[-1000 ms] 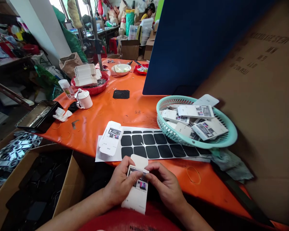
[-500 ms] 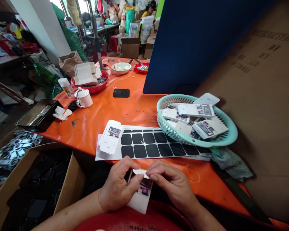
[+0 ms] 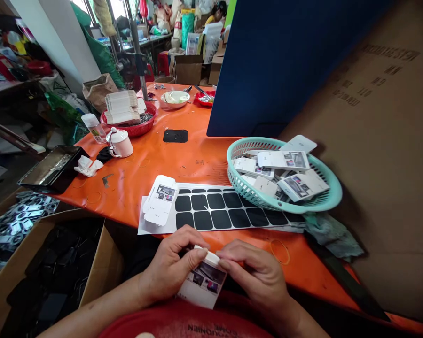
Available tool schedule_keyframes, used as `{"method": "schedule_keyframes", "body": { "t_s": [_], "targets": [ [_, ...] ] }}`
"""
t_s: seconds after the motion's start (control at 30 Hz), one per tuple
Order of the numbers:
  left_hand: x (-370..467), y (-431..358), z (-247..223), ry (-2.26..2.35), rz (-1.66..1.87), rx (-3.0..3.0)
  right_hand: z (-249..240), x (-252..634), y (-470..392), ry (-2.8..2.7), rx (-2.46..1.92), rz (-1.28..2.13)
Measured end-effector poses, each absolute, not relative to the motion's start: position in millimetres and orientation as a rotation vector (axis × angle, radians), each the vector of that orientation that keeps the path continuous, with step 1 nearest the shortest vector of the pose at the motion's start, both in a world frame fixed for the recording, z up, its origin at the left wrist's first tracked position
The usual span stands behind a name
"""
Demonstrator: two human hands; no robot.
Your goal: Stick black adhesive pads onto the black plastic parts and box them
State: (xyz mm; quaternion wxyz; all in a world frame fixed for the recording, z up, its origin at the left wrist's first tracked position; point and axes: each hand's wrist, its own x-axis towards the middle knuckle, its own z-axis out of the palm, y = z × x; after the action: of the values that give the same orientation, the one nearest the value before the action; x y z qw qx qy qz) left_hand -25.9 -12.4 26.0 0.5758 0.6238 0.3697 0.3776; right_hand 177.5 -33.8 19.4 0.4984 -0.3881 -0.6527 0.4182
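Note:
A small white printed box [image 3: 205, 281] is held between both hands at the table's front edge, its top end upward. My left hand [image 3: 178, 263] grips its left side, with the thumb on the top edge. The fingertips of my right hand [image 3: 254, 272] pinch the top right corner. Just beyond them, flat white printed cartons [image 3: 161, 201] lie on the left end of a sheet of black rounded squares [image 3: 220, 219]. To the right, a mint-green basket [image 3: 284, 205] holds several printed white boxes [image 3: 303, 185] and overlaps the sheet.
On the orange table [image 3: 151, 157] stand a lidded white mug [image 3: 120, 144], a clear bottle [image 3: 93, 126] and a red basket [image 3: 151, 123] of cartons. Cardboard boxes [image 3: 104, 267] of parts sit at lower left. A blue panel [image 3: 275, 61] and large carton [image 3: 384, 164] rise at right.
The flap at the box's top has gone down and the top now looks closed. The box has tilted slightly, showing more of its printed face. The whole view has shifted a little.

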Motion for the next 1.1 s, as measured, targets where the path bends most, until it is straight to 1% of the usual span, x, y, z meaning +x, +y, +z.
{"method": "schedule_keyframes", "body": {
  "t_s": [0.13,0.2,0.27,0.33,0.43,0.5,0.57,0.63,0.77,0.87,0.93,1.0,1.1],
  "targets": [
    [-32,-18,16,0.763,0.918,1.617,1,176,-45,-1.645,-0.8,1.027],
    [-34,-18,13,0.755,0.89,1.689,-7,172,-49,-1.615,-0.848,1.066],
    [-38,-13,9,0.806,0.872,1.841,-9,172,-45,-1.528,-0.986,1.095],
    [-46,-1,4,1.006,0.92,2.057,-4,180,-31,-1.367,-1.147,1.053],
    [-65,30,-4,1.6,1.003,2.268,12,211,3,-0.944,-1.237,0.85],
    [-81,50,-10,1.946,0.885,2.255,22,235,23,-0.697,-1.173,0.736],
    [-95,64,-14,2.085,0.724,2.195,26,251,32,-0.618,-1.159,0.668],
    [-105,70,-13,2.085,0.675,2.144,22,254,28,-0.709,-1.215,0.596],
    [-105,62,6,2.05,0.896,2.05,10,227,3,-1.257,-1.3,0.474],
    [-86,44,27,1.779,0.94,2.03,12,198,-8,-1.592,-1.193,0.528],
    [-67,29,36,1.487,0.91,2.06,16,181,-9,-1.645,-1.128,0.577],
    [-50,14,35,1.276,0.96,2.136,16,167,-8,-1.642,-1.118,0.623],
    [-32,-1,23,1.186,1.098,2.288,9,156,-10,-1.561,-1.175,0.767]
  ]
}}
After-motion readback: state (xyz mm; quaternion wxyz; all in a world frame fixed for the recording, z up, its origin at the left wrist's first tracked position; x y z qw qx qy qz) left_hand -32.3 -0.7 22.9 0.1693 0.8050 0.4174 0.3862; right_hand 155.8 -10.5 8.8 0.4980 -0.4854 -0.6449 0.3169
